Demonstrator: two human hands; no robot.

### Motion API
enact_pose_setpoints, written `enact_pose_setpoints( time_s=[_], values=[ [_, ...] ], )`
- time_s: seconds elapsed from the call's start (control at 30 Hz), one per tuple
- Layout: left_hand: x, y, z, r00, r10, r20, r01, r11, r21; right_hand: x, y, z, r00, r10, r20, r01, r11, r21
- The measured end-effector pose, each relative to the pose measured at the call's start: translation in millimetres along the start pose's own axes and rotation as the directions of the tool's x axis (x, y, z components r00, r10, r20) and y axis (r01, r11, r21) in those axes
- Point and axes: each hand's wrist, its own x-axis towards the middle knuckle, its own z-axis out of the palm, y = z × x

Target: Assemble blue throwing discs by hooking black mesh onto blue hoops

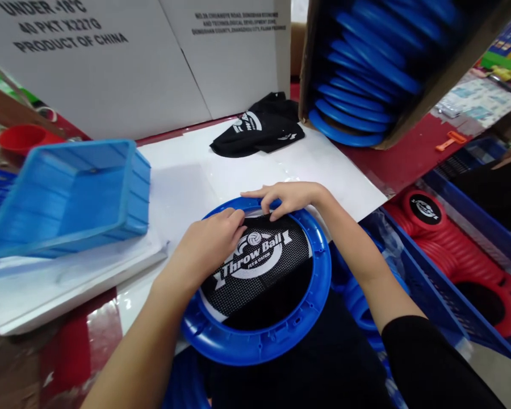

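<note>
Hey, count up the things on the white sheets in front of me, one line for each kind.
Blue ring: 1
Black net in it: 1
Pile of black nets: 1
Blue basket: 1
Total: 4

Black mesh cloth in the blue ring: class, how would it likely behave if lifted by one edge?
Probably floppy: the black mesh cloth lies unevenly inside the blue ring, and similar cloths lie crumpled behind. Likely light, since it looks thin and perforated. Hardly apt to roll; the left hand and right hand touch its top edge at the rim.
</note>
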Motion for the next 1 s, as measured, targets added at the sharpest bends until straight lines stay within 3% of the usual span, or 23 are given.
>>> enact_pose_setpoints(
  time_s=[0.43, 0.8, 1.0],
  values=[
    [0.0, 6.9, -0.9, 0.998, -0.017, 0.058, 0.011, 0.994, 0.108, 3.9, 12.0, 4.9, 0.995, -0.087, -0.039, 0.089, 0.994, 0.060],
    [0.7, -1.0, 3.0, 0.991, 0.112, -0.067, -0.103, 0.987, 0.124, 4.3, 13.5, 5.9, 0.994, -0.086, -0.070, 0.089, 0.995, 0.042],
    [-1.5, -2.8, 1.1, 0.983, 0.059, -0.172, -0.061, 0.998, -0.005, 3.6, 11.1, 5.0, 0.994, -0.080, -0.075, 0.083, 0.996, 0.043]
  ],
)
